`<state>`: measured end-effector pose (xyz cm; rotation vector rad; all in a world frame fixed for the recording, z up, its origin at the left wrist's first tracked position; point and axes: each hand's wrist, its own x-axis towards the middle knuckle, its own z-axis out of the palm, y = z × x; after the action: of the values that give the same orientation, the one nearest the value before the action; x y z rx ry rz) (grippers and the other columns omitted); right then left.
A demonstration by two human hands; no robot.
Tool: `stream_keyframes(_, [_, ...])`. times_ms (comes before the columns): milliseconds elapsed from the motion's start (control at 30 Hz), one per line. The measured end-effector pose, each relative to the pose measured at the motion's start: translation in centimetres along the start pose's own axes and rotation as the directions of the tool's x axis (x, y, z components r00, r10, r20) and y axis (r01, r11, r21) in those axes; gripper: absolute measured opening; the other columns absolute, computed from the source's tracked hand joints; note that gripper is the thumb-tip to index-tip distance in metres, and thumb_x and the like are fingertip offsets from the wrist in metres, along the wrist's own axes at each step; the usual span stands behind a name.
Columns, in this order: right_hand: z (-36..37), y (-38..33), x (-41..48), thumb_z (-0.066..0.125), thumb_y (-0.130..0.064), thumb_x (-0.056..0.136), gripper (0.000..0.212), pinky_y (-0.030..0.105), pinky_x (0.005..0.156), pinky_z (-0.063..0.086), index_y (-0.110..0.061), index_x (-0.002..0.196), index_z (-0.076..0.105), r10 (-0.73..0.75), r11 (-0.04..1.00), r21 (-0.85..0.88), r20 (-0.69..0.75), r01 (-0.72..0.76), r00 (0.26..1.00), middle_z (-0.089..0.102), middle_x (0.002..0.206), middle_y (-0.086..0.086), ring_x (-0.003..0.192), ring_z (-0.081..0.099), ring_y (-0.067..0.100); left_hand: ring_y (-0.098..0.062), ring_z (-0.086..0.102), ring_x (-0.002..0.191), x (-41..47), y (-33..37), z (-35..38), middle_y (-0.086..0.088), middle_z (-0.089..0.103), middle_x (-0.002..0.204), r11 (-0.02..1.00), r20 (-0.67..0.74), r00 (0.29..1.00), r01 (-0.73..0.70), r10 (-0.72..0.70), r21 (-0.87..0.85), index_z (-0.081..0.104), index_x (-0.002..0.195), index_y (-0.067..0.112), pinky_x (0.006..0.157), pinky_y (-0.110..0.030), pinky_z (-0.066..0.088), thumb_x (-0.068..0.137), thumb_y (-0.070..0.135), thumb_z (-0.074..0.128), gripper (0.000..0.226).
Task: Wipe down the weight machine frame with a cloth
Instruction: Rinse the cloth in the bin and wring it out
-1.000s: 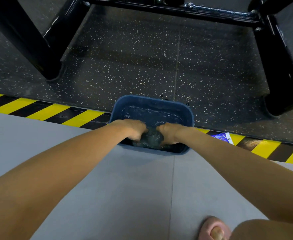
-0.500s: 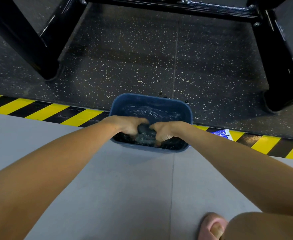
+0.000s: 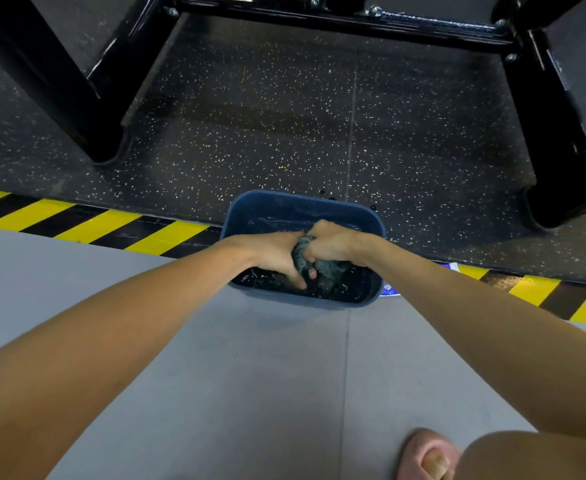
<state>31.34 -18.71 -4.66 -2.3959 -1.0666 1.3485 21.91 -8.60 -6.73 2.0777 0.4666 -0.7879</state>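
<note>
Head view: we see the left hand (image 3: pixel 277 252) and right hand (image 3: pixel 329 242) side by side, each with fingers curled tight round the bunched cloth (image 3: pixel 334 270). The cloth sits over the blue tub (image 3: pixel 284 206), at the tub's 6 o'clock side. The black frame (image 3: pixel 353 19) stands at 12 o'clock beyond the tub.

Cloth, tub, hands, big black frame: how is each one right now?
cloth, bunched up, gripped by both hands above the tub
left hand, curled round the cloth
right hand, curled round the cloth
tub, upright, water inside
frame, no hand on it, not being wiped yet
</note>
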Motion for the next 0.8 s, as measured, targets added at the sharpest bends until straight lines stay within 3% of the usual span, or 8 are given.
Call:
stream_keyframes(67, [-0.7, -0.1, -0.2, 0.057, -0.008, 0.076, 0.011, 0.022, 0.05, 0.039, -0.007, 0.065, 0.059, -0.019, 0.999, 0.048, -0.006, 0.019, 1.0, 0.06, 0.058, 0.006, 0.051, 0.053, 0.018, -0.009, 0.059, 0.1, -0.2, -0.1, 0.1, 0.01, 0.067, 0.104, 0.988, -0.049, 0.998, -0.046, 0.039, -0.148, 0.061, 0.107, 0.027, 0.091, -0.025, 0.041, 0.073, 0.015, 0.08, 0.042])
stream_keyframes(167, [-1.5, 0.3, -0.2, 0.063, -0.017, 0.081, 0.017, 0.031, 0.067, 0.046, -0.003, 0.071, 0.06, -0.056, 0.993, 0.108, 0.056, 0.049, 0.997, 0.061, 0.063, 0.015, 0.057, 0.053, 0.02, -0.023, 0.064, 0.091, 0.1, -0.7, 0.3, -0.005, 0.07, 0.094, 0.991, -0.169, 0.985, 0.014, -0.036, -0.13, 0.065, 0.099, 0.015, 0.081, -0.03, 0.046, 0.076, 0.01, 0.071, 0.025])
stream_keyframes(300, [-2.0, 1.6, -0.1, 0.074, -0.019, 0.082, 0.02, 0.031, 0.077, 0.042, -0.01, 0.076, 0.057, -0.048, 0.985, 0.168, 0.11, 0.029, 0.993, 0.051, 0.051, 0.002, 0.051, 0.05, 0.014, -0.016, 0.057, 0.083, -0.4, -0.9, -0.1, -0.003, 0.063, 0.087, 0.973, -0.329, 0.94, 0.009, -0.086, -0.231, 0.063, 0.093, 0.014, 0.073, -0.028, 0.045, 0.082, 0.009, 0.064, 0.012])
stream_keyframes(400, [-1.5, 2.2, 0.0, 0.074, -0.013, 0.081, 0.013, 0.028, 0.069, 0.047, -0.008, 0.089, 0.064, 0.007, 0.951, 0.309, 0.073, -0.029, 0.997, 0.06, 0.059, 0.005, 0.057, 0.057, 0.016, -0.016, 0.06, 0.086, -0.8, -0.8, -0.6, -0.006, 0.066, 0.091, 0.809, -0.374, 0.916, -0.107, -0.146, -0.579, 0.065, 0.09, 0.015, 0.072, -0.026, 0.05, 0.086, 0.004, 0.061, 0.012])
stream_keyframes(500, [-0.5, 2.4, 0.2, 0.071, -0.011, 0.084, 0.009, 0.03, 0.069, 0.051, -0.009, 0.086, 0.062, 0.026, 0.892, 0.449, 0.083, -0.06, 0.996, 0.06, 0.055, 0.002, 0.057, 0.057, 0.017, -0.018, 0.064, 0.08, -1.1, -0.2, -0.8, -0.01, 0.067, 0.088, 0.645, -0.354, 0.922, -0.174, -0.159, -0.744, 0.065, 0.094, 0.005, 0.065, -0.028, 0.056, 0.09, 0.0, 0.055, 0.012])
stream_keyframes(600, [0.9, 2.9, 0.5, 0.077, -0.015, 0.078, 0.026, 0.038, 0.089, 0.053, -0.011, 0.101, 0.065, 0.014, 0.872, 0.485, 0.101, -0.062, 0.995, 0.071, 0.084, 0.006, 0.081, 0.067, 0.02, -0.016, 0.063, 0.077, -1.5, 0.5, -1.0, -0.008, 0.066, 0.082, 0.481, -0.382, 0.891, -0.23, -0.245, -0.846, 0.061, 0.083, 0.004, 0.056, -0.025, 0.055, 0.091, -0.002, 0.048, 0.016])
stream_keyframes(700, [1.5, 3.1, 0.5, 0.083, -0.031, 0.072, 0.037, 0.044, 0.103, 0.045, -0.019, 0.105, 0.067, -0.005, 0.847, 0.53, 0.065, -0.03, 0.998, 0.072, 0.104, 0.003, 0.102, 0.065, 0.022, -0.017, 0.065, 0.083, -1.5, 0.6, -1.6, -0.011, 0.067, 0.091, 0.319, -0.362, 0.873, -0.259, -0.326, -0.912, 0.06, 0.088, 0.003, 0.065, -0.028, 0.056, 0.093, -0.002, 0.046, 0.016])
stream_keyframes(800, [1.4, 2.7, 0.4, 0.075, -0.037, 0.081, 0.029, 0.041, 0.081, 0.057, -0.019, 0.1, 0.062, -0.057, 0.8, 0.599, 0.081, -0.003, 0.995, 0.069, 0.093, 0.002, 0.079, 0.068, 0.021, -0.022, 0.063, 0.098, -1.3, 1.3, -1.7, -0.015, 0.064, 0.111, 0.287, -0.327, 0.881, -0.233, -0.342, -0.929, 0.059, 0.111, -0.001, 0.074, -0.031, 0.056, 0.093, 0.004, 0.049, 0.021])
